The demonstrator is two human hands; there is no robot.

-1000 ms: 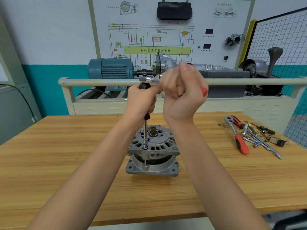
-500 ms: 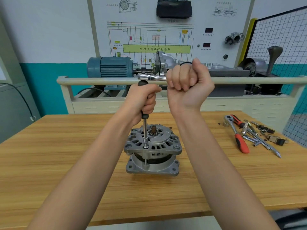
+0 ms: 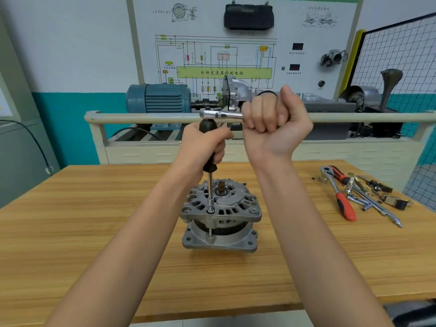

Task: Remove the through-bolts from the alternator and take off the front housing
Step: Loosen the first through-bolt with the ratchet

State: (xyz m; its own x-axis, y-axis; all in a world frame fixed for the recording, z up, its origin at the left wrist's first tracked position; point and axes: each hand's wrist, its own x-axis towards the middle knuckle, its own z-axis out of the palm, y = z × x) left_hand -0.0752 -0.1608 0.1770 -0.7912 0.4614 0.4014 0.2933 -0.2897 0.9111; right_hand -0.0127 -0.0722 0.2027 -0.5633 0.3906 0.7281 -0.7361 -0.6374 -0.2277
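A grey alternator [image 3: 221, 218] stands upright on the wooden table [image 3: 70, 232], its front housing [image 3: 226, 204] on top. A long socket driver [image 3: 210, 185] with a black handle rises from a through-bolt [image 3: 210, 230] at the housing's left front. My left hand [image 3: 203, 147] grips the black handle. A chrome ratchet [image 3: 219, 114] sits across the driver's top, and my right hand [image 3: 273, 121] grips the ratchet's handle at the right.
A red-handled ratchet [image 3: 339, 197], extension bars [image 3: 375, 204] and small parts lie on the table at the right. Behind the table stands a training bench with a rail [image 3: 141, 118], a blue motor [image 3: 158, 97] and a wiring panel.
My right hand has swung the ratchet handle to the right, away from the left hand. More of the chrome ratchet shows. The left hand stays on the driver handle.
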